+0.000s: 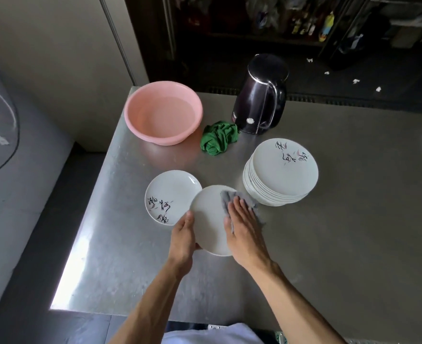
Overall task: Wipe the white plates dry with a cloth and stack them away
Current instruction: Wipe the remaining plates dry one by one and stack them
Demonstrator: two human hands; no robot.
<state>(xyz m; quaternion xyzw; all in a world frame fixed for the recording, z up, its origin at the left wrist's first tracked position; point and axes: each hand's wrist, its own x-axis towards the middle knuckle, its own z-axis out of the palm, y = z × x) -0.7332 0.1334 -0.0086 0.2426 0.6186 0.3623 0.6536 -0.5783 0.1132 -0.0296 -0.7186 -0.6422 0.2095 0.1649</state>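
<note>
A white plate (pixel 210 219) is held tilted above the steel table, its plain side up. My left hand (pixel 183 235) grips its left rim with the thumb on top. With flat, straight fingers, my right hand (pixel 242 224) presses a grey cloth (pixel 232 197) onto the plate's right half. To the left, one white plate (pixel 171 194) with dark writing lies flat on the table. At the right stands a stack of several white plates (pixel 283 171), the top one bearing the same writing.
A pink basin (pixel 164 112) holding water sits at the table's back left. A crumpled green cloth (pixel 218 137) lies beside a dark electric kettle (pixel 262 95). The steel table (pixel 354 219) ends at the left edge and at the near edge.
</note>
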